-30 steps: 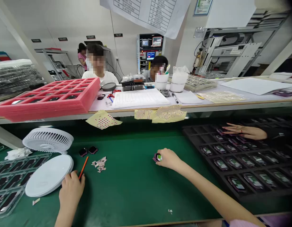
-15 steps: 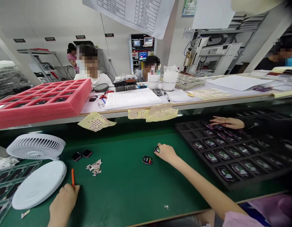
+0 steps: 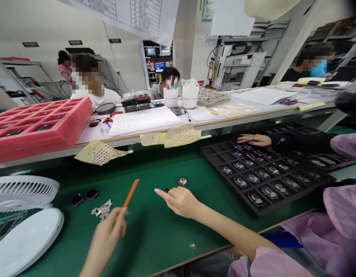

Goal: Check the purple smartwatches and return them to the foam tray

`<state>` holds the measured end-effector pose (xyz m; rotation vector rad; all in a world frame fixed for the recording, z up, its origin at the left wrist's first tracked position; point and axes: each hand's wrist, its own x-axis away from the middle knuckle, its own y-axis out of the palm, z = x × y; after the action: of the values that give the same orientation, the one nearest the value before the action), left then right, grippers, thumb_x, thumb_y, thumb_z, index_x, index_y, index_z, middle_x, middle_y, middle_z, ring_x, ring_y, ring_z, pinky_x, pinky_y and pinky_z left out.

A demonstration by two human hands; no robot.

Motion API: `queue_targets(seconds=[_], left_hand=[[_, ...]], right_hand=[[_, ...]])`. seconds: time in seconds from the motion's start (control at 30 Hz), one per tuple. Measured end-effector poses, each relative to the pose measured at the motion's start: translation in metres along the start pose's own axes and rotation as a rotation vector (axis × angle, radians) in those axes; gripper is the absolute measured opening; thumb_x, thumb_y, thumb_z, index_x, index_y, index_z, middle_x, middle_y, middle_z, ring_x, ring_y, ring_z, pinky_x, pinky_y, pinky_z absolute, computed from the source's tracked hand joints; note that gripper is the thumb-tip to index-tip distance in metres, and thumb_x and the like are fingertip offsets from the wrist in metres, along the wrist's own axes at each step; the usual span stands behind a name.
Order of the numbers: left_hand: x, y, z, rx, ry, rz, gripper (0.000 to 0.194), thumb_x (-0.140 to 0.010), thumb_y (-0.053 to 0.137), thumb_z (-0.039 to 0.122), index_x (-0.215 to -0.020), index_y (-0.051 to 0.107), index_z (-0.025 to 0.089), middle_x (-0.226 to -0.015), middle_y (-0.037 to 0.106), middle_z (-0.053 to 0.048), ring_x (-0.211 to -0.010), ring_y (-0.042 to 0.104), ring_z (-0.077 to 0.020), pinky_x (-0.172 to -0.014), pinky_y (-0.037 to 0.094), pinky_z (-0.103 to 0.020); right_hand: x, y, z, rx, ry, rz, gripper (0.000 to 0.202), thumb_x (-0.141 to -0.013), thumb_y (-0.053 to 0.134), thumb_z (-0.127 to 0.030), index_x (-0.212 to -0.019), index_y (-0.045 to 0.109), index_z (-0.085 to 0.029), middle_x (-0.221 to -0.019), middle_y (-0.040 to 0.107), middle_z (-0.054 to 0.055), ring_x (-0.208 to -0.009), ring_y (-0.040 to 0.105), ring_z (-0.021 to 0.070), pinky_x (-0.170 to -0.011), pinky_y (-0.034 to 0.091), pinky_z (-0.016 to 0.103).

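At the left end of the bench (image 3: 154, 238) stands the white fan (image 3: 27, 242), and beyond its base, toward the far edge, two watches (image 3: 84, 196) lie side by side. Next come the paper bits (image 3: 101, 209), just beyond the left hand (image 3: 108, 231), which grips an orange stick (image 3: 131, 193) between thumb and fingers. The stick is raised at a slant, its long axis running from the hand toward the far edge and leaning to the right. Further right is the right hand (image 3: 179, 202), its index finger stretched to the left and its other fingers bent. At these fingers shows a dark piece (image 3: 167, 190), mostly covered; I cannot tell whether the hand grips it or only touches it. In my judgement, the relation that matters most is this one: the dark piece is to the right of the stick, apart from it, and the right hand is the nearer hand. One watch (image 3: 183, 181) lies flat just beyond the right hand's knuckles, toward the far edge, its long axis roughly left to right, well apart from the left hand. To its right is the black tray (image 3: 238, 192), with a co-worker's hand (image 3: 255, 140) at its far edge.
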<state>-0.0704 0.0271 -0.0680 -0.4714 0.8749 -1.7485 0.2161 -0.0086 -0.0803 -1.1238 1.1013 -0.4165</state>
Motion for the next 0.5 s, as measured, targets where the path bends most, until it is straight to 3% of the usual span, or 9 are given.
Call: queue_targets(seconds=[0.1,0.2,0.27,0.33,0.4,0.5], left_hand=[[-0.012,0.044,0.060,0.069,0.146,-0.289,0.035,-0.095,0.028,0.043,-0.084,0.052,0.020,-0.047,0.057,0.004,-0.045,0.055,-0.0146,-0.053,0.041,-0.024],[-0.020,0.070,0.083,-0.013,0.282,-0.379,0.038,-0.098,0.024,0.039,-0.078,0.050,0.021,-0.057,0.062,0.001,-0.053,0.059,-0.0155,-0.058,0.041,-0.026],[-0.027,0.079,0.085,-0.112,0.346,-0.359,0.042,-0.099,0.020,0.039,-0.078,0.052,0.021,-0.070,0.064,-0.002,-0.063,0.061,-0.0165,-0.061,0.042,-0.026],[-0.036,0.089,0.082,-0.246,0.360,-0.267,0.042,-0.098,0.024,0.046,-0.086,0.054,0.019,-0.085,0.064,-0.006,-0.076,0.062,-0.0204,-0.064,0.044,-0.028],[-0.047,0.103,0.077,-0.390,0.316,-0.159,0.046,-0.093,0.032,0.055,-0.095,0.054,0.015,-0.094,0.061,-0.013,-0.085,0.060,-0.0265,-0.064,0.045,-0.031],[-0.062,0.126,0.071,-0.535,0.258,-0.090,0.051,-0.087,0.041,0.061,-0.095,0.054,0.012,-0.095,0.058,-0.017,-0.086,0.058,-0.0301,-0.060,0.045,-0.032]], right_hand=[[0.000,0.008,-0.015,0.000,-0.013,-0.032,0.040,-0.092,0.038,-0.016,-0.129,0.052,-0.019,-0.071,0.065,0.004,-0.065,0.059,0.0178,-0.060,0.038,0.029],[0.003,0.011,-0.007,-0.068,0.238,-0.115,0.033,-0.096,0.037,-0.028,-0.094,0.068,-0.016,-0.071,0.067,0.008,-0.069,0.062,0.0189,-0.064,0.038,0.028],[0.005,0.007,0.012,-0.138,0.451,-0.164,0.043,-0.097,0.035,-0.038,-0.075,0.066,-0.017,-0.069,0.066,0.010,-0.070,0.062,0.0200,-0.067,0.037,0.028],[0.008,0.003,0.037,-0.198,0.608,-0.176,0.048,-0.096,0.034,-0.044,-0.070,0.064,-0.017,-0.068,0.065,0.010,-0.071,0.061,0.0211,-0.068,0.037,0.029],[0.011,0.002,0.063,-0.237,0.654,-0.179,0.044,-0.095,0.037,-0.046,-0.076,0.065,-0.017,-0.073,0.065,0.009,-0.074,0.061,0.0211,-0.067,0.038,0.028],[0.018,0.009,0.093,-0.337,0.640,-0.229,0.036,-0.085,0.056,-0.051,-0.097,0.065,-0.019,-0.079,0.065,0.005,-0.081,0.061,0.0208,-0.067,0.041,0.026]])
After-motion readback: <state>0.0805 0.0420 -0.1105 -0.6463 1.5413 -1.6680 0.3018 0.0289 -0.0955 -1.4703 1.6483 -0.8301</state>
